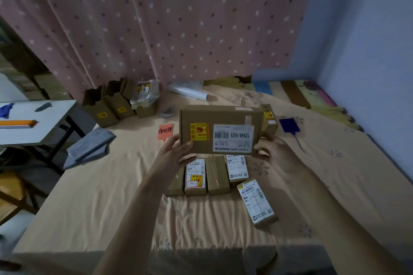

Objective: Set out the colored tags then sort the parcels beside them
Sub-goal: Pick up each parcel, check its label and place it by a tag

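The room is dim and the whole picture looks a bit grainy and soft. The bed [335, 174] is the brightest part, lit warm from above. A dark shadow lies across the near edge of the bed. The curtain [156, 18] behind the bed looks dull, and the wall right of the bed turns blue-grey. Lines bend near the picture's edges, and the corners go darker and blurrier.

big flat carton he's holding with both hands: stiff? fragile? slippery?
Flat carton, gripped at its lower corners by left hand and right hand, shows no sag: likely stiff. Its yellow sticker looks like a fragile warning. Plain cardboard: probably not slippery.
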